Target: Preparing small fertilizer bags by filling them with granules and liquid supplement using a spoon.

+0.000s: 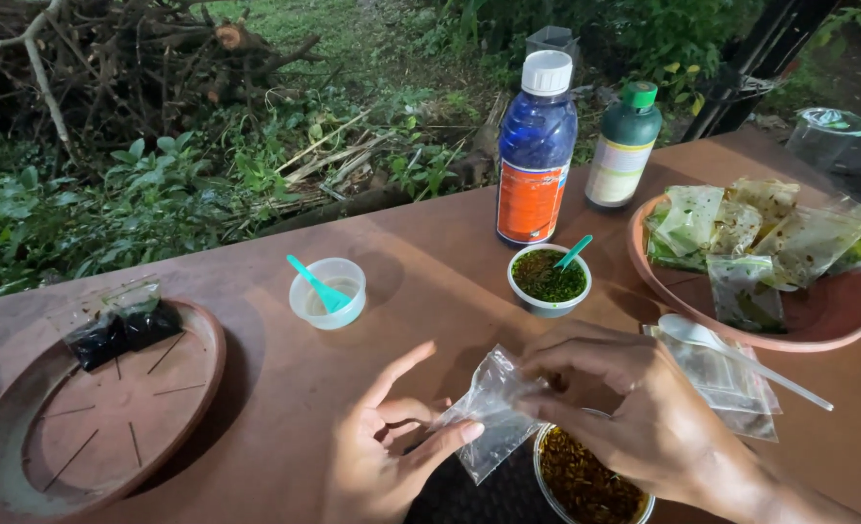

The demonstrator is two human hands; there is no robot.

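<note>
While pinching from two sides at the near edge of the surface (430,243), clenched on one small clear bag (493,412): left grip (382,456) with thumb and forefinger on its lower corner, right grip (644,417) with fingertips closed on its upper edge. Looks empty and crumpled, held just above a round tub of brown granules (585,480) that sits against the near edge, partly under the right wrist.

Just right of that, towards the near right corner, a flat stack of empty clear bags (726,383) with a white spoon (741,354) lying across it. Further in, near the middle, a small white cup of green granules (548,279) with a teal scoop standing in it; to its left, well apart, a clear cup (328,291) with another teal scoop and little visible inside. Along the far edge, a blue bottle (535,155) with a white cap and, beside it, a smaller green bottle (622,150).

At the right edge, a clay dish (828,315) piled with filled bags (741,228), greenish and brownish inside: judging by that, several done. At the left edge, a second clay dish (23,456) bearing only two dark filled bags (125,325). Judging by the stack of empties, more left, and the one in hand not yet filled.
</note>
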